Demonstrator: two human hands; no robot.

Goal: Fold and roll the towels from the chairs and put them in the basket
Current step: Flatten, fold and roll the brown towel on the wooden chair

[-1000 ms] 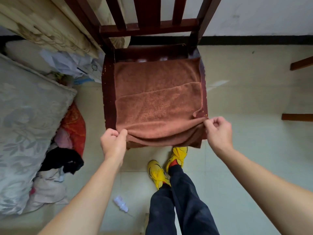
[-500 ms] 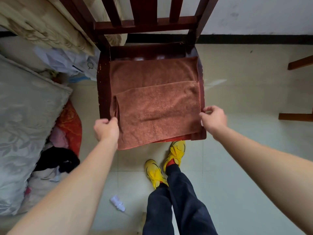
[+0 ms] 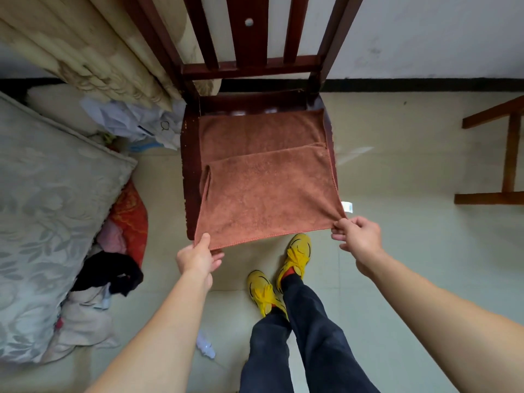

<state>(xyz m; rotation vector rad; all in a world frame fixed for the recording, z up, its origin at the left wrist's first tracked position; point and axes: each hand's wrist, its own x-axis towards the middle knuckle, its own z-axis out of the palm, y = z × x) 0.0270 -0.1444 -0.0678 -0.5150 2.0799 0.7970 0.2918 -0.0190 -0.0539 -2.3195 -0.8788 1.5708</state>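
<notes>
A rust-brown towel (image 3: 266, 191) lies folded over itself on the seat of a dark red wooden chair (image 3: 190, 171). Its near edge hangs just past the seat's front. My left hand (image 3: 198, 258) pinches the towel's near left corner. My right hand (image 3: 357, 239) pinches the near right corner, beside a small white label (image 3: 347, 207). The towel is pulled flat and taut between both hands. No basket is in view.
A patterned grey mattress (image 3: 48, 211) and a heap of clothes (image 3: 113, 268) fill the left side. Curtains (image 3: 93, 46) hang at the upper left. Another wooden frame (image 3: 507, 154) stands at the right. My legs and yellow shoes (image 3: 295, 256) are below the chair; a small plastic bottle (image 3: 205, 347) lies on the tiled floor.
Both hands first carried the towel's front edge up over the seat, then drew the near corners back toward me, leaving the towel flat and smooth.
</notes>
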